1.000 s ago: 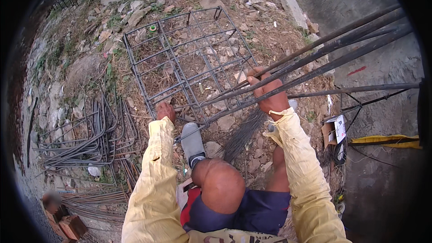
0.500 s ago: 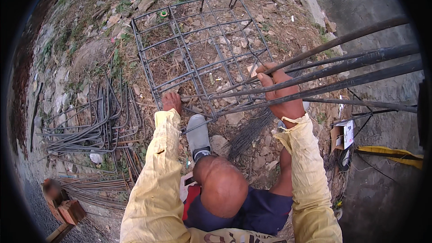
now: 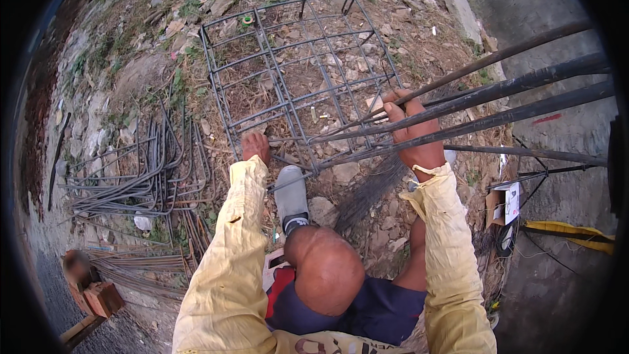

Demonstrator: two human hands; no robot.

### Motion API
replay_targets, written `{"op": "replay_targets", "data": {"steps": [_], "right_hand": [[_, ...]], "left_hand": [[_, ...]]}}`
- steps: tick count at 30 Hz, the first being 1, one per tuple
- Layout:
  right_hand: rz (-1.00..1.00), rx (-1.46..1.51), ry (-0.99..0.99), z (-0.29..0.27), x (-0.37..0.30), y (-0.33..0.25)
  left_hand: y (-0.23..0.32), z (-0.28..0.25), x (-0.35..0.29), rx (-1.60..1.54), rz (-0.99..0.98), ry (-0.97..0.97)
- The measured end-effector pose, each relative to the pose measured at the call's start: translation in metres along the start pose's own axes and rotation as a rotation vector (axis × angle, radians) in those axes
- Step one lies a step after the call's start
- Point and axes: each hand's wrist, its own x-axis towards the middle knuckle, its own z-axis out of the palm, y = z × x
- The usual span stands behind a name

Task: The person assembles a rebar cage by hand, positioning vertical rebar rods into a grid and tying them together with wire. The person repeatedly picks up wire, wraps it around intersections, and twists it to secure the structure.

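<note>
A grid-like steel rebar cage [image 3: 282, 85] lies on the rubble ahead of me. My left hand [image 3: 255, 146] is closed at its near left corner, fingers curled over the bar there; part of the grip is hidden. Long dark steel bars [image 3: 511, 106] run from the cage's near edge out past the right side. Among them is my right hand [image 3: 414, 134], raised, with thumb and fingers closed round the upper steel bar [image 3: 452, 77]. Two thicker bars cross in front of its palm and wrist. My shoe [image 3: 290, 191] stands beside the cage's near edge.
Bent rebar stirrups [image 3: 147, 170] are piled at left, above straight rods [image 3: 137, 265] and red bricks [image 3: 103, 298]. A bundle of thin wire [image 3: 370, 193] lies near my right forearm. At right are an opened carton [image 3: 504, 204], a yellow strap [image 3: 570, 236] and grey pavement [image 3: 557, 196].
The view has shifted slightly, so the cage and piles sit a little farther right. Both hands keep their grips, with little movement against the bars.
</note>
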Motion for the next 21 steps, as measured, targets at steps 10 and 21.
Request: {"op": "replay_targets", "data": {"steps": [10,21], "right_hand": [[-0.032,-0.003,0.023,0.004,0.0,0.005],[-0.01,0.025,0.002,0.005,0.002,0.002]], "left_hand": [[0.003,-0.01,-0.004,-0.076,-0.036,0.043],[0.004,-0.005,-0.003,-0.051,-0.098,0.037]]}}
